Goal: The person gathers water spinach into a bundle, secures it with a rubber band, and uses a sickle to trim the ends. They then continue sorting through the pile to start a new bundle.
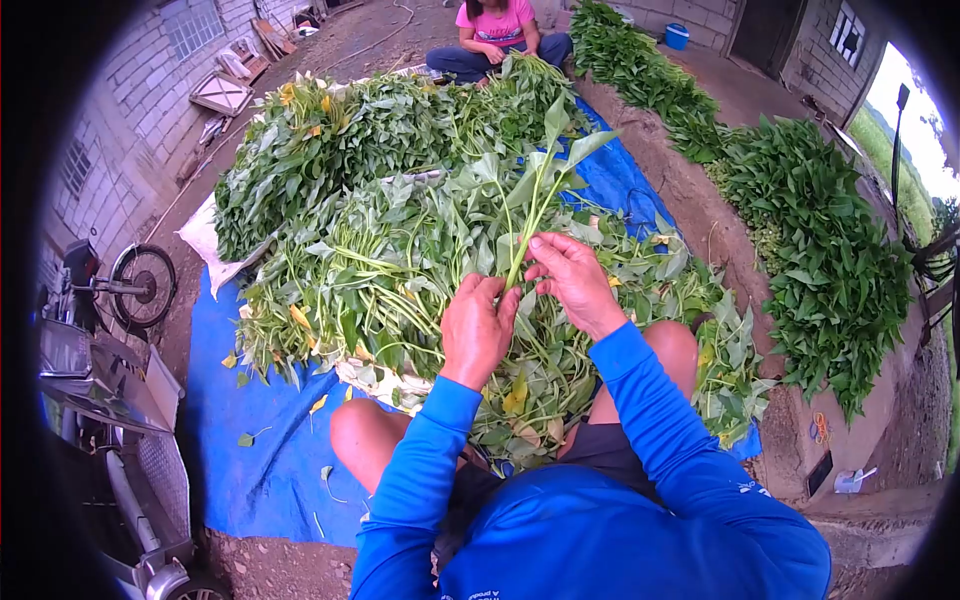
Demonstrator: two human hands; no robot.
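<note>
A few long green stems of leafy greens (548, 180), which look like water spinach, stand upright between my hands with their leaves at the top. My left hand (478, 325) is closed around the lower ends of these stems. Higher up, my right hand (575, 280) pinches at the same stems with thumb and forefinger, its other fingers curled. Below and beyond both hands spreads a loose heap of cut greens (390, 265), some leaves yellowed. More loose stems and yellow leaves lie between my bent legs.
A blue tarp (260, 440) lies under the heap. Bundled greens (810, 260) line a ledge at the right. A person in a pink shirt (500, 25) sits at the far end, hands at the greens. A motorcycle (130, 420) stands at left, and a blue bucket (677, 37) at the back.
</note>
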